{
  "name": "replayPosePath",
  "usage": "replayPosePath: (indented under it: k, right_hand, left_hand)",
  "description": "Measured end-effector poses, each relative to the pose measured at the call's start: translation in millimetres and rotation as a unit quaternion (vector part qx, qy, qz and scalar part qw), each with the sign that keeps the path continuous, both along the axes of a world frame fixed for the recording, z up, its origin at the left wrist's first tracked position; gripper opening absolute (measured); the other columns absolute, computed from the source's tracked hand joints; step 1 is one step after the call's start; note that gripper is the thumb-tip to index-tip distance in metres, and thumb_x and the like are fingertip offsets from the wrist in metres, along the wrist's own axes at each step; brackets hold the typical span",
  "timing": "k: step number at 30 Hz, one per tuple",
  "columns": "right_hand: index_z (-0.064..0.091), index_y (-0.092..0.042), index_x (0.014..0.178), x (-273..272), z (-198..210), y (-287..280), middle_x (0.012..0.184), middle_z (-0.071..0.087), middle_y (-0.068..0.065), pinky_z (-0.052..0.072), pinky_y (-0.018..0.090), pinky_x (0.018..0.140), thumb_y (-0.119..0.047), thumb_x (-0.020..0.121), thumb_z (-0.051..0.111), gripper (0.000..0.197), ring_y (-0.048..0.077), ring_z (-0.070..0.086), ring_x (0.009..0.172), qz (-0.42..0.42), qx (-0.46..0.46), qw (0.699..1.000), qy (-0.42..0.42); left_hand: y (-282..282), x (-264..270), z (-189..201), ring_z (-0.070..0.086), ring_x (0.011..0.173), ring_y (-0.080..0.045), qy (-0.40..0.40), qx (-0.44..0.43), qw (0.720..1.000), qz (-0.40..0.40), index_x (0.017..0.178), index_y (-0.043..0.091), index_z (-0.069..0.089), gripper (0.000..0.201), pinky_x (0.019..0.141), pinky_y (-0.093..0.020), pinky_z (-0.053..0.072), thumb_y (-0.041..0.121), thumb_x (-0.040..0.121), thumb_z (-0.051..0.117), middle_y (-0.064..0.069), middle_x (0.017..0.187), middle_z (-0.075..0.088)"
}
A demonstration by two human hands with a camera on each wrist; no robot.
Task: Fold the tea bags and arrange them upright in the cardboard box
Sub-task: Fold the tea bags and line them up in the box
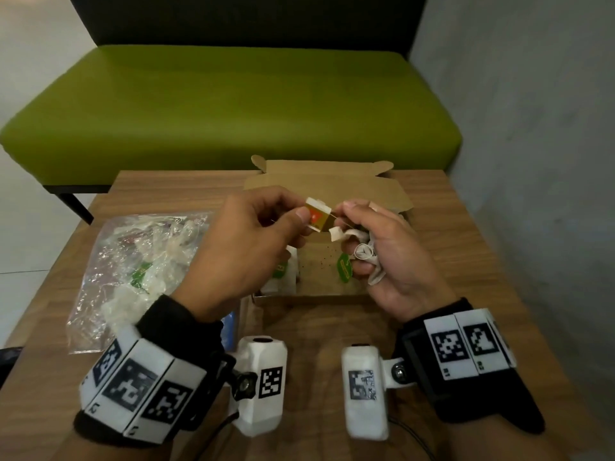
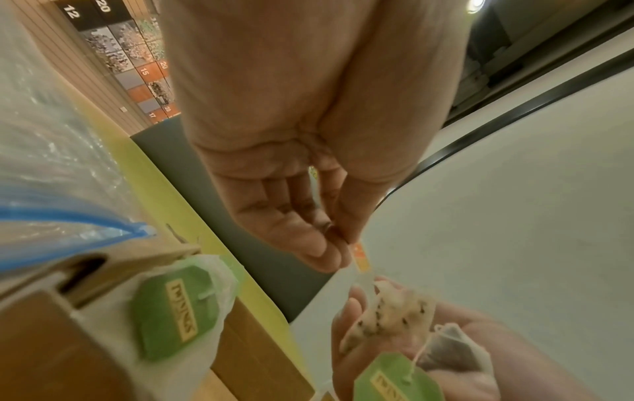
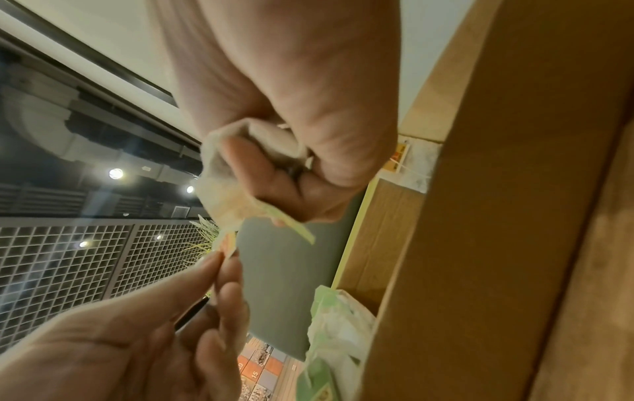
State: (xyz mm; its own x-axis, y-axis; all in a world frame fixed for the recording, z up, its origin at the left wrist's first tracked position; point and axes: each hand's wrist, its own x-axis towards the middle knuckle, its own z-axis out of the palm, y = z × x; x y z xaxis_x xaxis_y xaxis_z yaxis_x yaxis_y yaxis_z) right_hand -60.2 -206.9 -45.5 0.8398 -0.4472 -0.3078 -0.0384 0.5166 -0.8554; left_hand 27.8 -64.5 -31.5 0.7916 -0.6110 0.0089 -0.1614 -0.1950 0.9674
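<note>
Over the open cardboard box (image 1: 332, 261), my left hand (image 1: 301, 216) pinches the yellow and red tag (image 1: 317, 216) of a tea bag between thumb and forefinger. My right hand (image 1: 352, 234) grips a small bunch of crumpled white tea bags (image 1: 361, 239), and a green tag (image 1: 344, 271) hangs below its fingers. In the left wrist view the held tea bags (image 2: 391, 314) lie in the right palm with the tag (image 2: 362, 260) just above them. Folded tea bags (image 1: 286, 271) with green tags stand at the box's left end. The rest of the box floor is bare.
A clear zip bag (image 1: 139, 267) holding more tea bags lies on the wooden table (image 1: 466, 261), left of the box. The box lid (image 1: 326, 181) stands open at the back. A green bench (image 1: 233, 104) sits beyond the table, and a grey wall (image 1: 532, 128) is on the right.
</note>
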Motion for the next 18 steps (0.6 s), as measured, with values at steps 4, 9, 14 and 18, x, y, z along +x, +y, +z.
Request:
replayPosePath:
  k: [4, 9, 14, 18]
  right_hand:
    - [0.061, -0.009, 0.107, -0.3, -1.4, -1.2, 0.084, 0.063, 0.004, 0.033, 0.014, 0.032, -0.011, 0.098, 0.058, 0.01, 0.004, 0.052, 0.048, 0.022, 0.002, 1.0, 0.003]
    - [0.062, -0.009, 0.098, -0.6, -3.5, -0.2, 0.092, 0.065, 0.009, 0.035, 0.015, 0.035, 0.007, 0.093, 0.052, 0.02, 0.006, 0.056, 0.053, 0.053, -0.004, 0.999, -0.001]
    - [0.062, -0.005, 0.116, -3.4, -3.5, -2.0, 0.101, 0.067, 0.014, 0.036, 0.015, 0.036, 0.012, 0.091, 0.051, 0.032, 0.006, 0.059, 0.053, 0.085, -0.022, 0.996, -0.004]
    - [0.062, -0.005, 0.116, -7.5, -0.7, -2.7, 0.088, 0.069, 0.01, 0.038, 0.014, 0.036, 0.009, 0.09, 0.057, 0.03, 0.005, 0.059, 0.048, 0.083, -0.043, 0.996, -0.015]
  left_hand:
    - [0.2, 0.1, 1.9, 0.068, 0.068, -0.007, -0.008, -0.023, 1.0, 0.016, 0.09, 0.018, 0.071, 0.011, 0.06, -0.028, 0.051, 0.018, 0.095, 0.061, 0.0, 0.078, 0.073]
    - [1.4, 0.5, 4.5, 0.067, 0.067, -0.006, -0.005, -0.046, 0.999, 0.027, 0.094, 0.015, 0.07, 0.011, 0.056, -0.02, 0.051, 0.017, 0.096, 0.06, 0.002, 0.077, 0.072]
    - [2.8, 2.3, 7.6, 0.067, 0.069, -0.008, -0.017, -0.088, 0.993, 0.082, 0.088, 0.022, 0.07, 0.014, 0.061, -0.03, 0.053, 0.018, 0.097, 0.059, 0.0, 0.082, 0.073]
    - [3.6, 6.2, 3.0, 0.069, 0.077, -0.01, -0.077, -0.024, 0.988, 0.131, 0.096, 0.026, 0.069, 0.008, 0.066, -0.03, 0.055, 0.024, 0.095, 0.062, 0.004, 0.088, 0.072]
